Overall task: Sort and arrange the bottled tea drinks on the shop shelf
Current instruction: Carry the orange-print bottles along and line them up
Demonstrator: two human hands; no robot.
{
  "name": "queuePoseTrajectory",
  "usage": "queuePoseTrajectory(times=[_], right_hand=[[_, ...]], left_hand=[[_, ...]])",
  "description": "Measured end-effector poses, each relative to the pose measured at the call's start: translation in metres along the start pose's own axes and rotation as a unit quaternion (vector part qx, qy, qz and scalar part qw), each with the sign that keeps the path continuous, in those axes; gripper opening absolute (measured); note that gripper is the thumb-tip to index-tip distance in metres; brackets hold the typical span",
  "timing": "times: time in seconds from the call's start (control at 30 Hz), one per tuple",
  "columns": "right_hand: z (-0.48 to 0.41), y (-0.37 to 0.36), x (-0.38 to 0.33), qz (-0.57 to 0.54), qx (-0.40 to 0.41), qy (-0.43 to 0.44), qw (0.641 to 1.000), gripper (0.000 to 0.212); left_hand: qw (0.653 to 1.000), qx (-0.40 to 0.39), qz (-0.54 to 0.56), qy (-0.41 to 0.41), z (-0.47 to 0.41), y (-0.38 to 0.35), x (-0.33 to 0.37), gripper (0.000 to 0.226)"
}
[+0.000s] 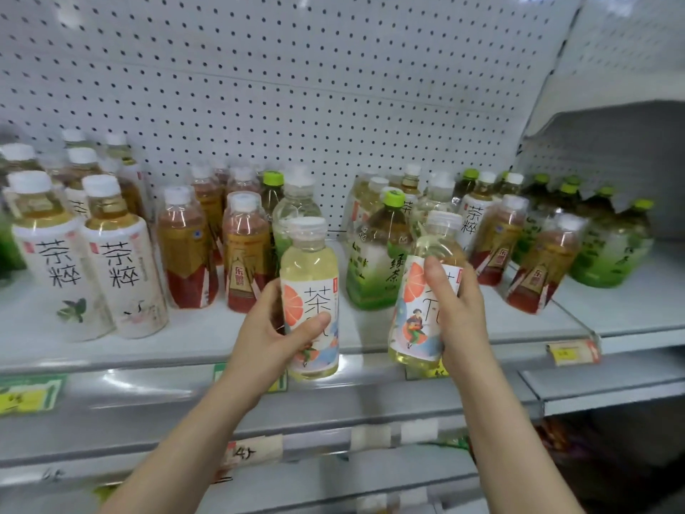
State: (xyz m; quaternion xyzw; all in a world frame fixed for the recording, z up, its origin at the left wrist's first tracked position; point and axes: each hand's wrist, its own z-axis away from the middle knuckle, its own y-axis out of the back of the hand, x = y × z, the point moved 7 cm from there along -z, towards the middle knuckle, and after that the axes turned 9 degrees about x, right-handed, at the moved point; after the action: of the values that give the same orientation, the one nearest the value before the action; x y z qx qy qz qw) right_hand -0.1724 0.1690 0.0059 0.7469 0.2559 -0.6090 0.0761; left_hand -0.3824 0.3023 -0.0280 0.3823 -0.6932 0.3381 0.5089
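My left hand point(276, 330) grips a pale yellow tea bottle with a grapefruit label point(310, 276), upright, just in front of the shelf edge. My right hand point(457, 313) grips a second grapefruit-label bottle point(415, 320), tilted slightly to the left, also at the shelf's front. Both bottles have clear caps. Behind them on the white shelf point(192, 339) stand white-label tea bottles point(118, 268) at the left, red-and-amber tea bottles point(246, 254) in the middle, and a green tea bottle point(378, 254) with a green cap between my hands.
More mixed bottles crowd the right side: red-amber ones point(537, 261) and green ones point(608, 250). A white pegboard point(296, 87) backs the shelf. Yellow price tags point(567, 352) hang on the front rail. Lower shelves run below my arms.
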Motion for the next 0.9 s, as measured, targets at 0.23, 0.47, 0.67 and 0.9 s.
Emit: queuePoseTrajectory(times=[0.23,0.47,0.67,0.9], right_hand=[[-0.059,0.064,-0.019,0.040,0.046,0.030,0.998,0.043],[-0.141,0.085,0.010,0.126,-0.028,0.008,0.992,0.052],[-0.190,0.066,0.036,0.167,-0.081,-0.007,0.983,0.076],[-0.214,0.041,0.035,0.241,-0.101,0.040,0.964,0.062]], left_hand=[[1.000,-0.002,0.009,-0.024,-0.009,-0.050,0.008,0.068],[0.999,0.033,-0.006,-0.040,-0.016,-0.100,0.006,0.065],[0.994,0.098,-0.016,-0.055,-0.018,-0.114,0.002,0.061],[0.985,0.164,-0.028,-0.056,-0.013,-0.103,-0.002,0.070]])
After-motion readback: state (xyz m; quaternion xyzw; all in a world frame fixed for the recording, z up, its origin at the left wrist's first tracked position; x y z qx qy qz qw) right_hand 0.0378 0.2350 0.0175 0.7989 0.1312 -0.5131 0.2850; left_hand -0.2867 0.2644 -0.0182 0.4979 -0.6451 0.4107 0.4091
